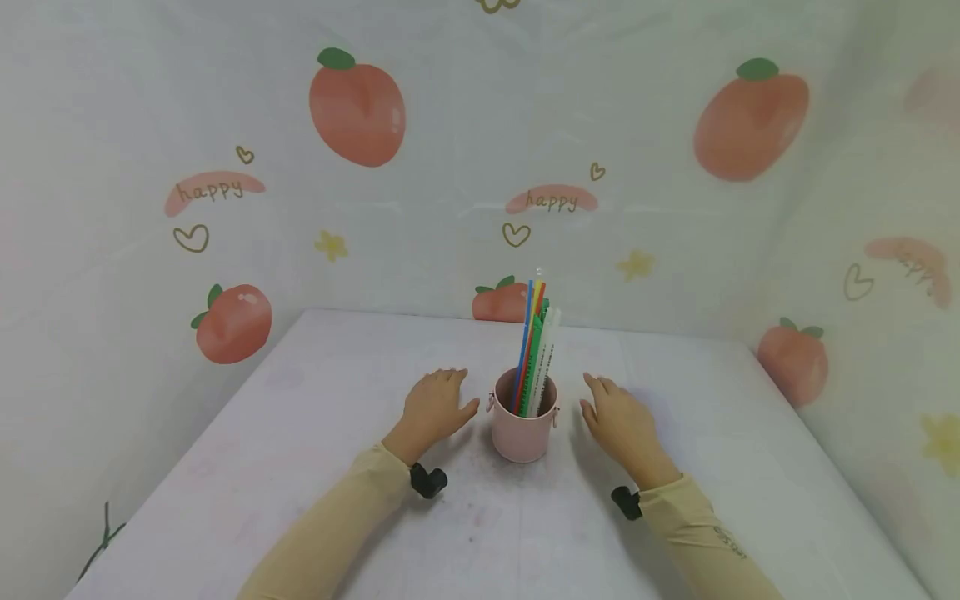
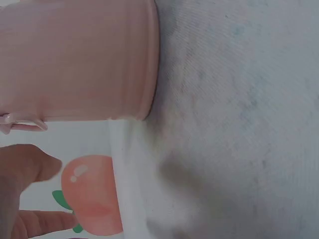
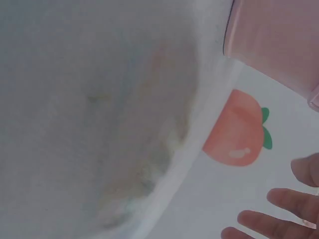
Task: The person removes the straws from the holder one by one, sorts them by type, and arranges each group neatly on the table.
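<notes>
A small pink metal bucket point(image 1: 521, 440) with a little handle on each side stands upright on the table. Long thin sticks point(image 1: 534, 350) in blue, yellow, red, green and white lean out of it; the green and white ones carry dark marks along their length. To the left of the bucket is my left hand point(image 1: 435, 410), fingers extended and apart from it. My right hand point(image 1: 622, 423) is on the other side, fingers spread, holding nothing. Close up in the left wrist view, the bucket's wall point(image 2: 79, 59) is beside my thumb. The right wrist view shows part of the bucket point(image 3: 279, 42) above my fingers.
A white cloth with faint stains covers the table point(image 1: 300, 508). Behind it hangs a pale curtain point(image 1: 465, 125) printed with peaches, hearts and "happy". Black wrist cameras sit at both cuffs. A dark green cord-like thing point(image 1: 105, 542) shows at the left edge.
</notes>
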